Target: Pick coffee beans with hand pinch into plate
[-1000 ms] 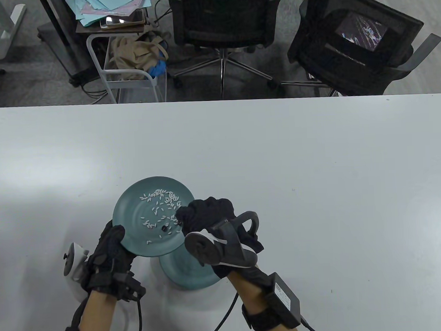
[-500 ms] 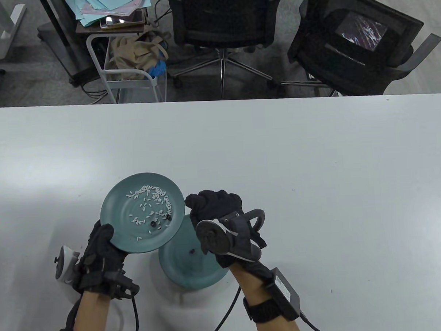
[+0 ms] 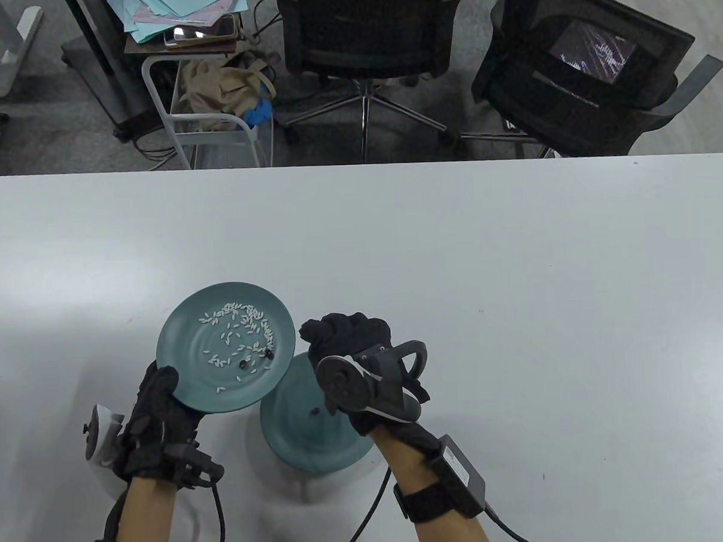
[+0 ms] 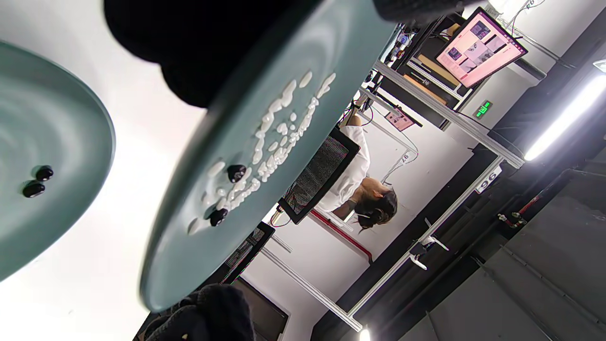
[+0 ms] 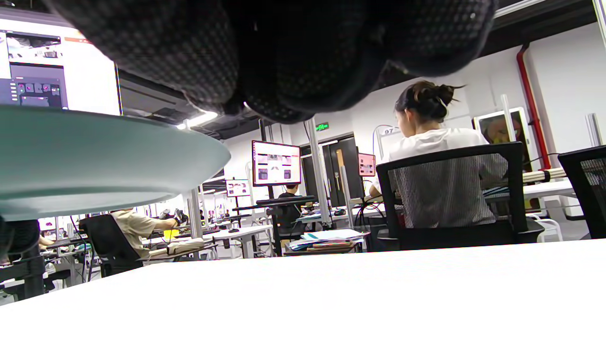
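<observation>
My left hand (image 3: pixel 163 387) grips the near rim of a teal plate (image 3: pixel 185 344) and holds it raised and tilted. It carries white grains (image 3: pixel 238 324) and two dark coffee beans (image 3: pixel 243 365); they also show in the left wrist view (image 4: pixel 236 173). A second teal plate (image 3: pixel 297 447) lies on the table below and to the right, with a bean (image 3: pixel 314 412) in it; the left wrist view shows two beans (image 4: pixel 33 189) there. My right hand (image 3: pixel 325 335) hovers over that plate's far edge, fingers (image 5: pixel 284 57) bunched together. I cannot see anything between them.
The white table (image 3: pixel 517 276) stretches far and right of the plates. Two black office chairs (image 3: pixel 363 37) and a cart (image 3: pixel 211 116) stand beyond its far edge. Glove cables (image 3: pixel 372 516) trail at the near edge.
My left hand has carried the held plate to the left, uncovering the lower plate. My right hand has drawn back from the held plate's beans to above the lower plate, where a bean now shows.
</observation>
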Motion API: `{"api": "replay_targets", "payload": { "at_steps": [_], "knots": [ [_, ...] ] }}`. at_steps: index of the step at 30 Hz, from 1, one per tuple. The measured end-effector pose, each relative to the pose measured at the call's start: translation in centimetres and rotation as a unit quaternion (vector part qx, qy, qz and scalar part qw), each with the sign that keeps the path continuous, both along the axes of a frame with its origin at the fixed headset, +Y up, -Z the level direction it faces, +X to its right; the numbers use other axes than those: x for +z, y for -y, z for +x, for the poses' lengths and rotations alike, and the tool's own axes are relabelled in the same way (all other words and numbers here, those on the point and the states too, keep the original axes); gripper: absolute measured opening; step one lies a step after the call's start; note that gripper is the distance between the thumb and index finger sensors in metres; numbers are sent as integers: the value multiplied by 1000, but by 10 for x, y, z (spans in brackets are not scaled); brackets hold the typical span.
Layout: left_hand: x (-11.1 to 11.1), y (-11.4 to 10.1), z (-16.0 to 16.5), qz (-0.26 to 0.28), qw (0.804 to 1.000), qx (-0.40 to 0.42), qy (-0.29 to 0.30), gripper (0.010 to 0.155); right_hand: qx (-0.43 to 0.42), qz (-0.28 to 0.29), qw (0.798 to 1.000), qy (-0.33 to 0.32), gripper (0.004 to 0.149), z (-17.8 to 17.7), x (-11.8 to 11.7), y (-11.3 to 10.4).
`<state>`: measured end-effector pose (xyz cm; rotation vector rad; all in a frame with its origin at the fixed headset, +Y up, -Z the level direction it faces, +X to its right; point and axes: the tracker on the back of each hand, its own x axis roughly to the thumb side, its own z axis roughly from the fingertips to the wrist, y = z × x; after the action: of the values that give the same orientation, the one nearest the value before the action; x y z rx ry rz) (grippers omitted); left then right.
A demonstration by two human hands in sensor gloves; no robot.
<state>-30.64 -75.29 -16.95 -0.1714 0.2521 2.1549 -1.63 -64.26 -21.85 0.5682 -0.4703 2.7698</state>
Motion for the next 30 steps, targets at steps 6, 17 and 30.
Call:
{"api": "replay_targets", "payload": {
  "at_steps": [6,17,30],
  "knots": [
    [-1,2,0,2,1000,1,3,60,6,-5,1000,-1,36,0,2,0],
    [-2,3,5,6,1000,-3,16,60,-18,15,1000,-5,36,2,6,-14],
    [-2,-2,18,21,999,-2,37,60,-38,82,995,-51,36,-13,29,-51]
  ]
}}
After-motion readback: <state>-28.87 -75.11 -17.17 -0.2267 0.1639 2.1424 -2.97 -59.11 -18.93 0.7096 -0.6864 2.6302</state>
